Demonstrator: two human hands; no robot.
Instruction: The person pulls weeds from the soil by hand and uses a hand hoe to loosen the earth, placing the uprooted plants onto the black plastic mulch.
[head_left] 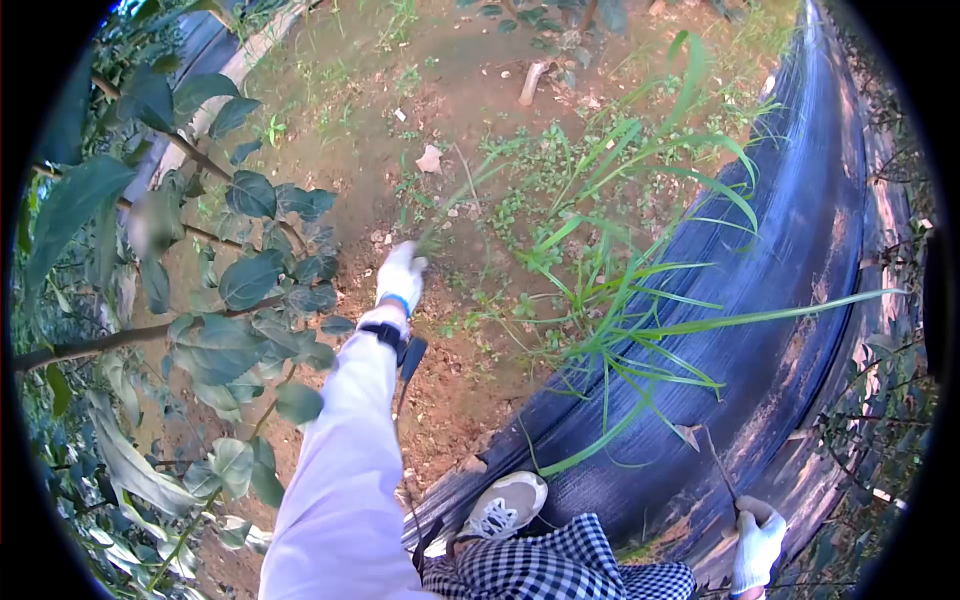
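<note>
My left hand (400, 276), in a white work glove, reaches out over the bare soil. Its fingers look closed on a thin tuft of grass (440, 222), which is blurred and spreads up and to the right. My right hand (758, 545), gloved too, is low at the right. It grips a small hand hoe (722, 466) with a thin bent shaft and a little pointed blade, held above the black plastic sheet (790, 250). Between the hands a tall clump of green grass (605, 340) leans over the sheet's edge.
Leafy branches (250, 280) crowd the left side, close to my left arm. Low weeds (540, 190) and small stones dot the soil (340, 130). A cut stump (533, 82) stands at the far side. My shoe (505, 505) rests at the sheet's edge.
</note>
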